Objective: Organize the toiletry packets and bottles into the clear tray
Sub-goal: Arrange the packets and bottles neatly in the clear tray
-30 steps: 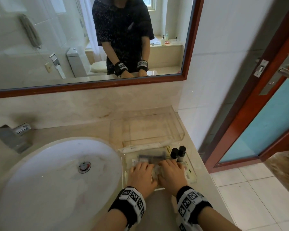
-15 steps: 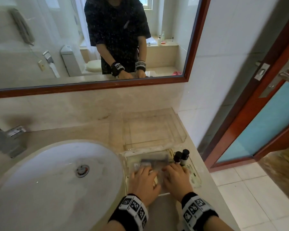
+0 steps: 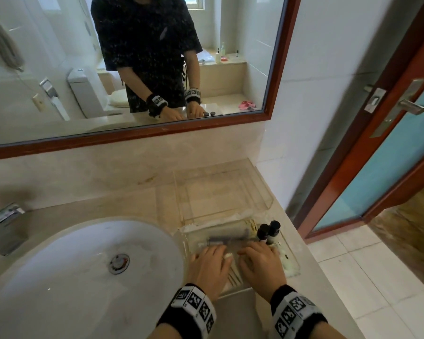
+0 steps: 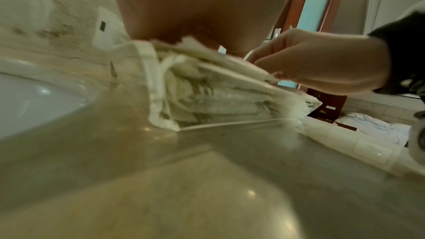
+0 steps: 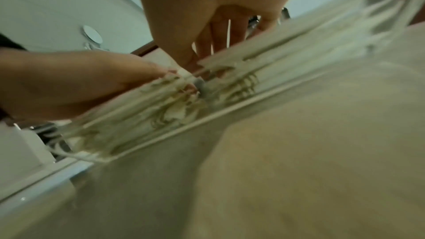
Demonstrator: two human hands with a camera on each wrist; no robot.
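Tray: packets, two bottles | left hand, right hand: fingers flat on packets

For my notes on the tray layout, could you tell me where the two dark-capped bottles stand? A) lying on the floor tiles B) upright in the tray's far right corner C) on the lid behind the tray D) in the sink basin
B: the head view shows the bottles upright inside the tray, at its far right corner, just beyond the right hand.
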